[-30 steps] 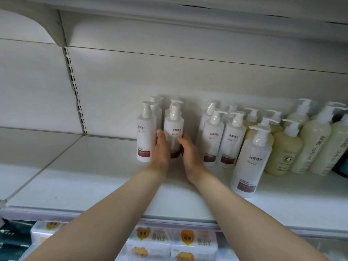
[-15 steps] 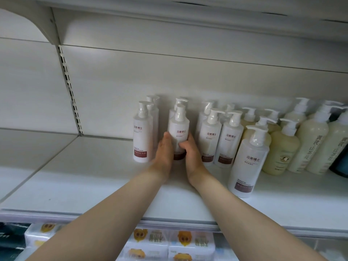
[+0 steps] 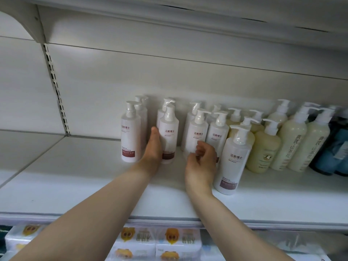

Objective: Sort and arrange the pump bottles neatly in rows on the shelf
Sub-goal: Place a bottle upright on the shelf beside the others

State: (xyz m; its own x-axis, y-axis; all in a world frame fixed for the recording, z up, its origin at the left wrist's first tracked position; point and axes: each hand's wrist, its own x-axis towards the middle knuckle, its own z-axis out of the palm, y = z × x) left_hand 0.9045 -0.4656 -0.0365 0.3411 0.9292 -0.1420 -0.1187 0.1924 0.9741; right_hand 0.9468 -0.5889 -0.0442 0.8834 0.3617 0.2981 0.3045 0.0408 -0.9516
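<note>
White pump bottles with maroon labels stand on the white shelf (image 3: 75,181). My left hand (image 3: 153,149) lies flat with straight fingers against the left side of one white bottle (image 3: 169,132). Another white bottle (image 3: 130,132) stands just left of that hand. My right hand (image 3: 202,159) hovers with loosely curled fingers in front of two more white bottles (image 3: 196,132), holding nothing. A larger white bottle (image 3: 235,159) stands forward, right of my right hand. More white bottles stand behind, partly hidden.
Cream-yellow pump bottles (image 3: 263,147) and tall pale bottles (image 3: 293,140) fill the shelf's right side, with dark blue bottles (image 3: 335,151) at the far right. Packs with orange cartoon prints (image 3: 175,240) sit on the shelf below. The shelf's left part is bare.
My right hand has let go of the white bottle and pulled back to the right. My left hand stays against the bottle's left side. The bottle sits slightly farther right than before.
</note>
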